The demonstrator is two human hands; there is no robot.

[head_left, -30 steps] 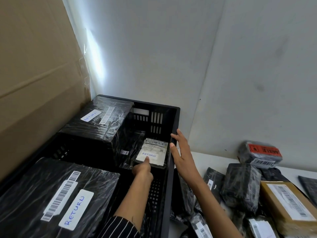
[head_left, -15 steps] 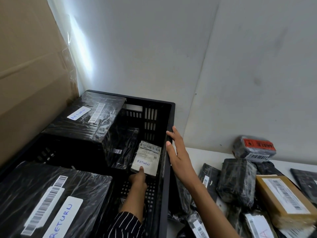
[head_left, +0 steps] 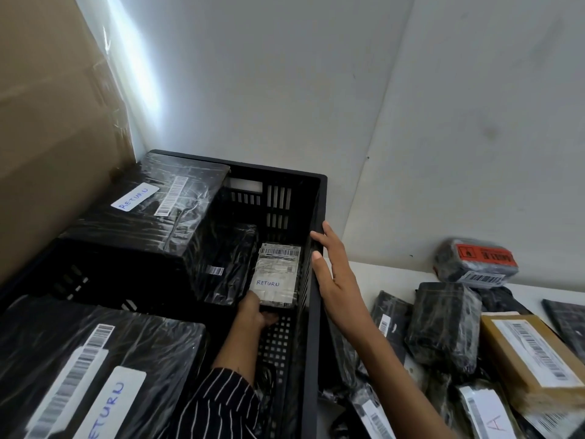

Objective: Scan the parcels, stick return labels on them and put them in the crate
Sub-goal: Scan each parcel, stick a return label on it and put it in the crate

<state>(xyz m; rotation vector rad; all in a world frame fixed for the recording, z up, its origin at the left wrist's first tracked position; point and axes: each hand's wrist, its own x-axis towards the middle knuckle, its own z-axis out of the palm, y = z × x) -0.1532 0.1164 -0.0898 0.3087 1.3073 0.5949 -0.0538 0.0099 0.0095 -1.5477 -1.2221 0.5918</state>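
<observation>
A black plastic crate fills the left half of the view. Deep inside it, against the right wall, lies a small wrapped parcel with a barcode sheet and a white RETURN label. My left hand reaches down into the crate and grips the near end of that parcel, thumb underneath. My right hand rests with straight fingers on the crate's right rim. Two large black parcels with RETURN labels sit in the crate, one at the far left and one at the near left.
A smaller black parcel lies between the far large parcel and the small one. Several parcels crowd the white table on the right: a black one with a red label, a black bundle, a brown box. Big cardboard stands left.
My left hand has slid back from the RETURN label to the near end of the small parcel and closed on it. My right hand has stayed on the rim.
</observation>
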